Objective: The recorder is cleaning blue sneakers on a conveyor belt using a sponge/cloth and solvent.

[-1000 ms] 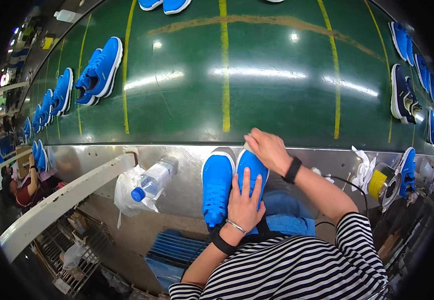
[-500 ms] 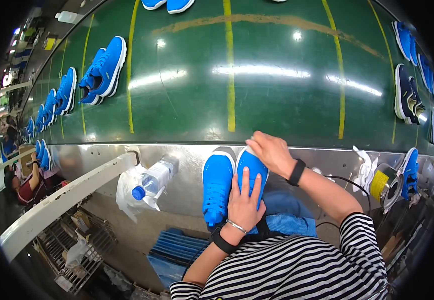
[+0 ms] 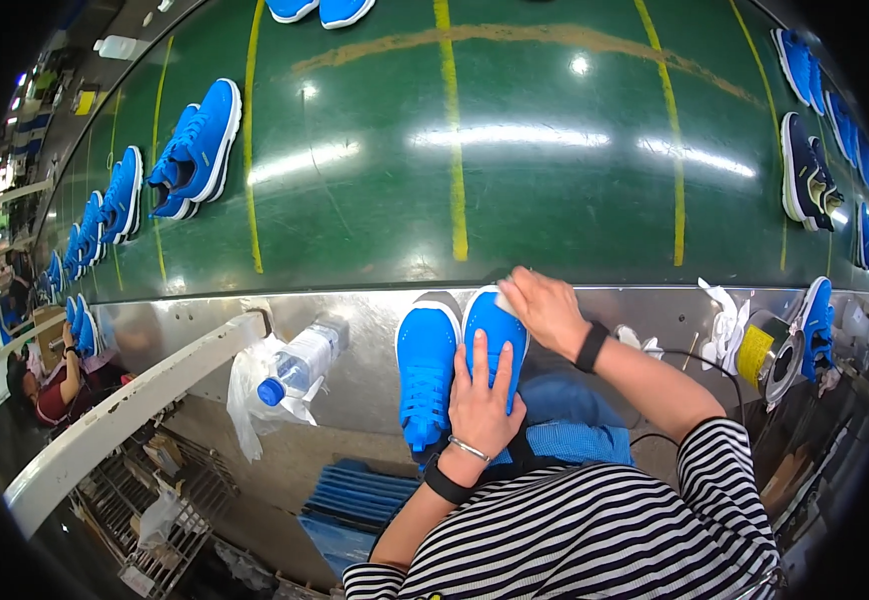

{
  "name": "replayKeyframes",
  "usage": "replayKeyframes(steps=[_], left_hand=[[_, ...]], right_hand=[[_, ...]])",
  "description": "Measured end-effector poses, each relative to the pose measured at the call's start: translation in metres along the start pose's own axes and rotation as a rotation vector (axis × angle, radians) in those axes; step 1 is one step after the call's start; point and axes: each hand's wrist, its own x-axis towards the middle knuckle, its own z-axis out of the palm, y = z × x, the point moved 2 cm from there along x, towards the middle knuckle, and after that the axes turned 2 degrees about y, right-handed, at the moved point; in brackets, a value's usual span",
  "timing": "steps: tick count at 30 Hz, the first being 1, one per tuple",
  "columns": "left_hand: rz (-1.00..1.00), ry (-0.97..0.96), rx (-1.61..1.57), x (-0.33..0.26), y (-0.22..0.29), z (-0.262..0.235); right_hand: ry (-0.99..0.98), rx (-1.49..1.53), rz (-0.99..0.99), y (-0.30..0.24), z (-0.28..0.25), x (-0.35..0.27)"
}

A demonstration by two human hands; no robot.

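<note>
Two blue lace-up sneakers with white soles lie side by side on the metal ledge before me, toes pointing away. My left hand (image 3: 482,405) lies on the right sneaker (image 3: 495,328), its fingers stretched apart over the upper. The thumb rests along that shoe's right side. At the toe, my right hand (image 3: 547,310) pinches a small whitish piece (image 3: 504,302) against the shoe's edge; its exact kind is unclear. The left sneaker (image 3: 426,360) stands just beside, with its heel near my left wrist.
Beyond the ledge runs a green conveyor belt (image 3: 375,220) with yellow lines, carrying blue sneakers (image 3: 195,150) and a dark pair (image 3: 805,175). A water bottle (image 3: 300,365) and plastic bag lie left, by a white rail (image 3: 145,415). A round metal device (image 3: 775,358) with a cable stands right.
The whole view has shifted slightly. My right hand has turned a little at the toe, and the whitish piece shows more plainly. My left hand stays on the same sneaker.
</note>
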Motion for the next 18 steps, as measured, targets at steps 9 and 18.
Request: replayKeyframes(steps=[9,18], left_hand=[[-0.029,-0.058,0.057,0.007,0.005,-0.007],[-0.053,-0.113,0.09,0.009,0.004,-0.002]], right_hand=[[-0.124,0.431,0.292,0.003,-0.027,-0.013],[-0.156,0.277,0.008,-0.001,-0.001,0.021]])
